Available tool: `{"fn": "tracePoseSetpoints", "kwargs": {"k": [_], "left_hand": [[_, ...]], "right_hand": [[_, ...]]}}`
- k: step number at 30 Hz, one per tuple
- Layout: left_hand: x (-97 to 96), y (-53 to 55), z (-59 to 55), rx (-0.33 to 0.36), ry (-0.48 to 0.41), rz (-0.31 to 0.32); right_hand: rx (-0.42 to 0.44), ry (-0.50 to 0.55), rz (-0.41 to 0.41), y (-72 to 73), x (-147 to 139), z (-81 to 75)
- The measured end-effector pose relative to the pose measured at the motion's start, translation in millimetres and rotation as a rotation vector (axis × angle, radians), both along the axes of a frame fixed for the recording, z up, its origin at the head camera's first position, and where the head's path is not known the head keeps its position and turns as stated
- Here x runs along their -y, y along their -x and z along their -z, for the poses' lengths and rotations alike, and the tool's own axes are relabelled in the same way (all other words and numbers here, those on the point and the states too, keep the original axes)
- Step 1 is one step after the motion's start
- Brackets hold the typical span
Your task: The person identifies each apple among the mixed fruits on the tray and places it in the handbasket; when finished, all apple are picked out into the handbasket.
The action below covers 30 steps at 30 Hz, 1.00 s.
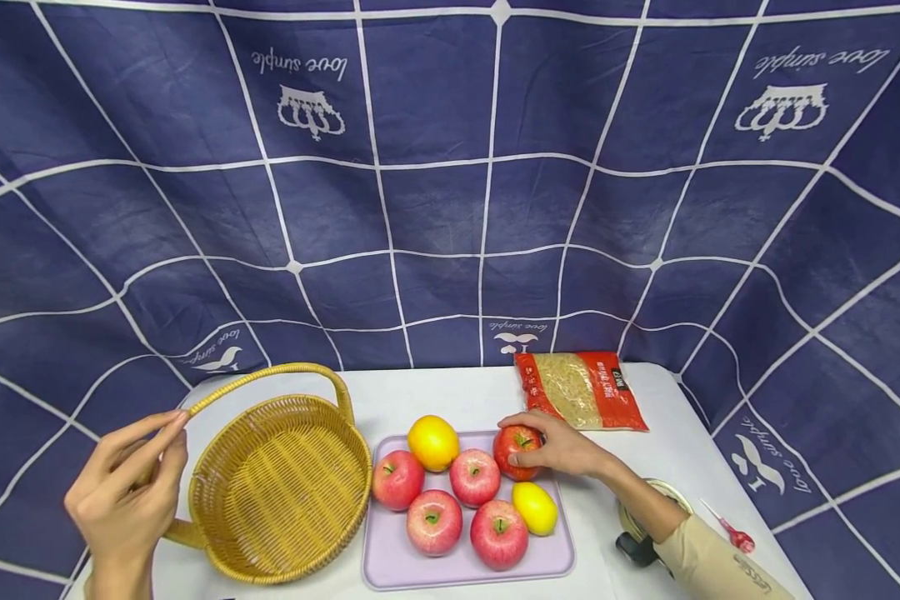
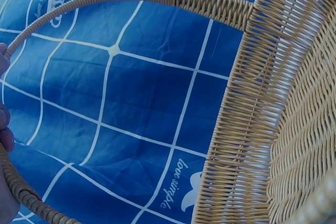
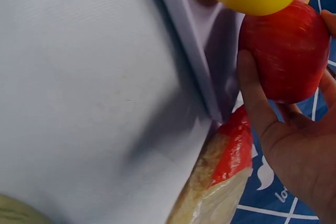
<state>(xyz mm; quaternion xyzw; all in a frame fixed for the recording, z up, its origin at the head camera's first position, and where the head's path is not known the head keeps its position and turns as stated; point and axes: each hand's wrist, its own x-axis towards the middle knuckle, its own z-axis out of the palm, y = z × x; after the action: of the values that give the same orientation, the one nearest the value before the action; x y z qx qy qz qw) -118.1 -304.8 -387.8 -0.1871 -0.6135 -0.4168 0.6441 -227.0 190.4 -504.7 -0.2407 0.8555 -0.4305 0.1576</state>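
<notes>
My left hand (image 1: 127,487) pinches the arched handle (image 1: 270,372) of a yellow wicker basket (image 1: 208,467), which has nothing inside. At the far right corner of a lilac tray (image 1: 390,571), my right hand (image 1: 562,446) grips a dark red apple (image 1: 516,452), thumb and fingers curled round its sides. The right wrist view shows that apple (image 3: 286,51) between thumb and fingers. Several paler red apples (image 1: 434,522) share the tray with an orange (image 1: 432,443) and a yellow lemon (image 1: 535,508).
Behind the tray lies a red and clear food bag (image 1: 581,390). Under my right forearm stands a round jar-like container (image 1: 656,500) with a black part. A small red-handled tool (image 1: 737,536) lies at the right edge. A blue checked cloth (image 1: 435,208) hangs round the white table.
</notes>
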Motion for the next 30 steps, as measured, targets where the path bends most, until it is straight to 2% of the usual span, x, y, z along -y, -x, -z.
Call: {"fn": "tracePoseSetpoints", "kwargs": {"k": [13, 30], "left_hand": [[-0.3, 3.5, -0.2, 0.017, 0.013, -0.026], [-2.2, 3.3, -1.5, 0.013, 0.013, -0.027]], "right_hand": [[-0.055, 0.008, 0.010, 3.4, 9.3, -22.9], [-0.089, 0.035, -0.016, 1.3, 24.8, -41.5]]}}
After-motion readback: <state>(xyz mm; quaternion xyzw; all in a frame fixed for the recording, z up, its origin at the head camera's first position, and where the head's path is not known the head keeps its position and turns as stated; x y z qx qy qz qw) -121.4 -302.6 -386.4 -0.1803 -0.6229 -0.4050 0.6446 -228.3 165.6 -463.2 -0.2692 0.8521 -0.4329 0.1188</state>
